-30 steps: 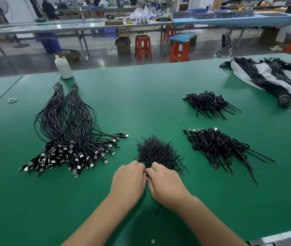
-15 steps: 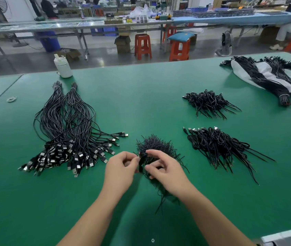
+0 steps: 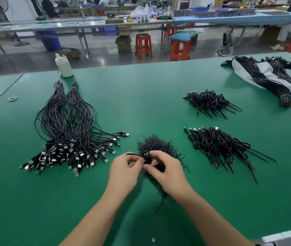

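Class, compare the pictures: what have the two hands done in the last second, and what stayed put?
The left hand and right hand, earlier pressed together low at the pile of black ties, have lifted and parted slightly; their fingers now pinch a small folded black cable between them. The USB cable bundles and the two coiled-cable heaps stayed put.

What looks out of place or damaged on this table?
Nothing spilled or damaged. Loose rubber bands lie alone near the left edge of the table; several USB plugs stray from the big cable bundle. The left hand and right hand pinch one cable.
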A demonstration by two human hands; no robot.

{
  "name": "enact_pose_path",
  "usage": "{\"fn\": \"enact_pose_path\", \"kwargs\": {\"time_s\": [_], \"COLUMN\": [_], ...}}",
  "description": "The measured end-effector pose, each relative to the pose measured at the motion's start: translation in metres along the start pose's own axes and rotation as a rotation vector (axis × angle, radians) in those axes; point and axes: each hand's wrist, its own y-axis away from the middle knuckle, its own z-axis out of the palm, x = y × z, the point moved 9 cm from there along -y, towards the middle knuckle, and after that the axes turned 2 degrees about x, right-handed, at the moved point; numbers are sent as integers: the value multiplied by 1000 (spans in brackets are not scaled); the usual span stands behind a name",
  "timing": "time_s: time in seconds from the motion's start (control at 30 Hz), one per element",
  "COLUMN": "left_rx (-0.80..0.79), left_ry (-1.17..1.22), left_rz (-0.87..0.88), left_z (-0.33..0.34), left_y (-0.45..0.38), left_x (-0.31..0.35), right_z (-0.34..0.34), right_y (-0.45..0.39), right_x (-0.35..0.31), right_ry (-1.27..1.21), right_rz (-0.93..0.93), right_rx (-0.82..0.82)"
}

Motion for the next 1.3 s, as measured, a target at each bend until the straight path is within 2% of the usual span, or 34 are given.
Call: {"fn": "enact_pose_path", "kwargs": {"time_s": [0.13,0.27,0.4,0.63,0.77,0.9,1.0,1.1,1.2,1.3], "left_rx": [-14,33,62,-43,-141,-183,-203,-184,-128,-104], "left_ry": [6,-174,-225,-67,160,163,83,-137,-475,-742], "left_rz": [40,173,236,137,-34,-54,45,222,582,904], "left_z": [1,-1,1,5,13,14,8,1,-2,8], "left_y": [3,7,10,4,2,0,-2,0,15,35], "left_x": [7,15,18,8,-7,-14,-6,7,33,48], "right_z": [-6,-6,-6,-3,-4,-3,4,8,11,16], "right_y": [-3,-5,-5,-4,-4,-3,-2,-2,-3,-1], "right_x": [-2,-5,-3,5,4,2,5,7,12,24], "right_ry": [12,26,-6,-236,-215,-167,-231,-254,-237,-345], "right_rz": [-14,-31,-4,109,101,59,86,117,163,301], "right_rx": [20,-28,-46,-79,-80,-109,-171,-235,-255,-255]}}
